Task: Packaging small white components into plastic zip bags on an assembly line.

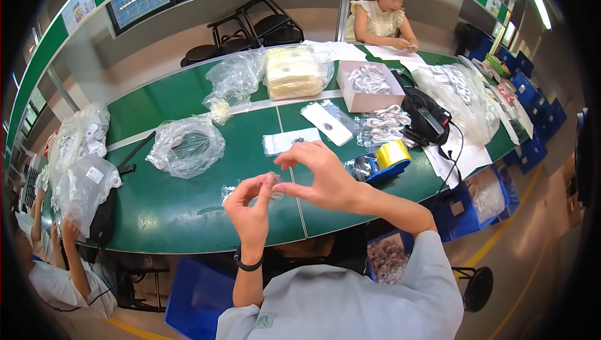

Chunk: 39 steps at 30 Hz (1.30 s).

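Note:
Over the near middle of the green table, my left hand point(250, 207) is closed in a pinch, thumb against fingers. A small clear plastic bag point(276, 193) shows at its fingertips, partly hidden by the hand. Just to the right, my right hand point(319, 176) has its thumb and curved fingers apart, with the thumb tip close to the bag. Another piece of clear plastic point(228, 192) lies beside my left hand. Beyond the hands are a clear packet with a white card point(288, 142) and a second white packet point(328, 122).
A blue tape dispenser point(393, 160) with yellow tape stands right of my hands. Behind it are bundled white cables point(385, 126), a box point(375, 103) of cables and a corded black object point(426, 111). Coiled plastic bags point(186, 146) lie left. People sit at the far side and far left.

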{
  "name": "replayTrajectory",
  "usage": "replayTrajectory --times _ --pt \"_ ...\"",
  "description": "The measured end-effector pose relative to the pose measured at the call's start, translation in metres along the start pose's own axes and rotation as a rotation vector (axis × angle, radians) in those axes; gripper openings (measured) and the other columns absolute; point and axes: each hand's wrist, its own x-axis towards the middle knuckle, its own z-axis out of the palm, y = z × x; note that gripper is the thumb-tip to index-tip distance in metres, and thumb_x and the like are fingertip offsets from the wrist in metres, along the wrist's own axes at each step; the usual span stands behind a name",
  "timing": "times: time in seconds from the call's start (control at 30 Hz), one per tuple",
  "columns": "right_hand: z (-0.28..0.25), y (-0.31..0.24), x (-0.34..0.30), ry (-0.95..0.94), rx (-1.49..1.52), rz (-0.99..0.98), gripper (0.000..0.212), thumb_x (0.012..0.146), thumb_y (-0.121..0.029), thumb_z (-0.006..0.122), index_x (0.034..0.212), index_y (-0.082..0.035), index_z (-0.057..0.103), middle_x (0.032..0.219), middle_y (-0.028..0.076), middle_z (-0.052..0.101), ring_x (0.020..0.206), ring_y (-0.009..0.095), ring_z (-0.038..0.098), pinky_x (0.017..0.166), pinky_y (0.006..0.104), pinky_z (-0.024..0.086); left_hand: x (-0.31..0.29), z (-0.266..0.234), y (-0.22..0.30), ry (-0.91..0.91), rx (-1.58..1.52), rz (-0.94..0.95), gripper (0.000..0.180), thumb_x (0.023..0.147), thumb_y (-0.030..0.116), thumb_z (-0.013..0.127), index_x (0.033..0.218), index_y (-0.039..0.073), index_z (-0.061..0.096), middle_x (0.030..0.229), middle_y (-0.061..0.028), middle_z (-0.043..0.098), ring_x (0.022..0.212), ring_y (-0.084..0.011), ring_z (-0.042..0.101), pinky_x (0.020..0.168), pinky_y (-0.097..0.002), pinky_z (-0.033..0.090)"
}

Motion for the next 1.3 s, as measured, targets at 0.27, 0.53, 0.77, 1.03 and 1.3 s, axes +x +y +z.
replayTrajectory --times 0.27,0.53,0.77,1.03,1.3 --pt "0.002 0.004 0.009 0.042 -0.052 -0.116 0.012 0.079 -0.007 0.075 0.087 -0.007 0.066 0.090 0.005 0.066 0.090 0.024 0.062 0.085 0.0367 0.044 -0.004 -0.005 0.004 -0.057 -0.023 -0.018 0.012 0.091 0.003 0.070 0.099 -0.005 0.073 0.088 -0.0094 0.075 0.079 -0.0124 0.071 0.070 -0.0230 0.054" --pt "0.014 0.008 0.009 0.107 -0.323 -0.499 0.021 0.069 -0.007 0.074 0.088 -0.008 0.066 0.093 0.005 0.061 0.088 0.025 0.059 0.087 0.0387 0.047 -0.003 -0.019 -0.011 -0.009 0.005 -0.107 0.014 0.092 0.003 0.068 0.102 -0.006 0.072 0.091 -0.0099 0.074 0.083 -0.0120 0.070 0.074 -0.0229 0.054" --pt "0.018 0.005 0.011 -0.004 -0.542 -0.526 0.023 0.070 -0.010 0.074 0.090 -0.004 0.065 0.096 0.007 0.058 0.092 0.024 0.058 0.088 0.0375 0.048 -0.007 -0.015 -0.004 -0.022 0.051 -0.034 0.012 0.094 0.003 0.066 0.099 -0.007 0.070 0.087 -0.0056 0.072 0.080 -0.0103 0.068 0.071 -0.0218 0.052" --pt "0.001 0.023 0.008 -0.348 -0.180 -0.380 0.014 0.080 -0.015 0.074 0.084 -0.003 0.068 0.088 0.007 0.059 0.086 0.024 0.058 0.079 0.0364 0.048 -0.010 -0.025 0.009 -0.409 0.574 0.085 0.012 0.094 0.003 0.061 0.100 -0.004 0.069 0.085 -0.0111 0.075 0.078 -0.0145 0.072 0.072 -0.0262 0.054" --pt "-0.009 0.037 0.001 -0.595 0.358 -0.058 0.013 0.088 -0.013 0.069 0.089 0.000 0.069 0.085 0.011 0.062 0.076 0.029 0.061 0.067 0.0379 0.046 -0.017 -0.023 0.015 -0.547 0.431 0.000 0.012 0.094 0.004 0.061 0.098 -0.004 0.069 0.085 -0.0114 0.076 0.078 -0.0158 0.073 0.071 -0.0274 0.055"
